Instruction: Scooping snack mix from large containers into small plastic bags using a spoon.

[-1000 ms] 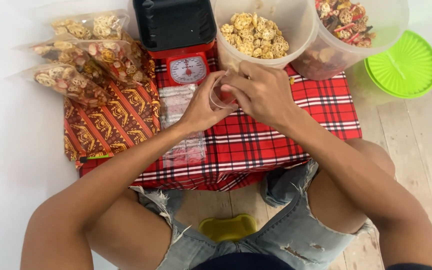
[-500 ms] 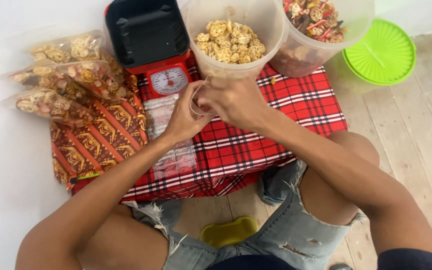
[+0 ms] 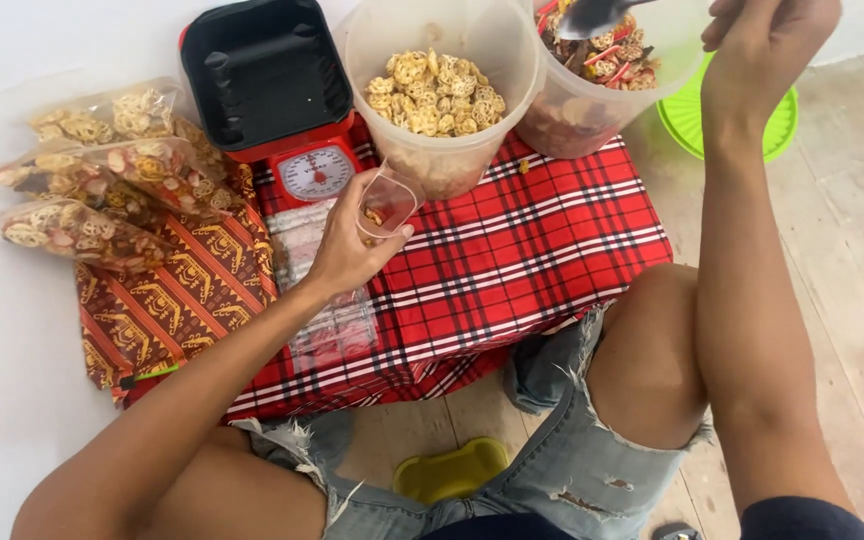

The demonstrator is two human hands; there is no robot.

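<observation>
My left hand (image 3: 344, 255) has its grip pinching a small clear plastic bag (image 3: 388, 200) open just above the red plaid cloth (image 3: 512, 270), beside the red kitchen scale (image 3: 317, 170). My right hand (image 3: 767, 40) grips a metal spoon (image 3: 592, 15) over the clear tub of mixed reddish snacks (image 3: 602, 70), next to the clear tub of pale ring-shaped crackers (image 3: 437, 90).

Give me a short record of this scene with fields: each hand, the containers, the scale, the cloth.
left hand: holds open a small clear bag
right hand: holds a spoon over the mixed-snack tub
yellow-snack tub: open, beside the scale
scale: red, black tray on top
cloth: red plaid
filled bags: stacked at left
</observation>
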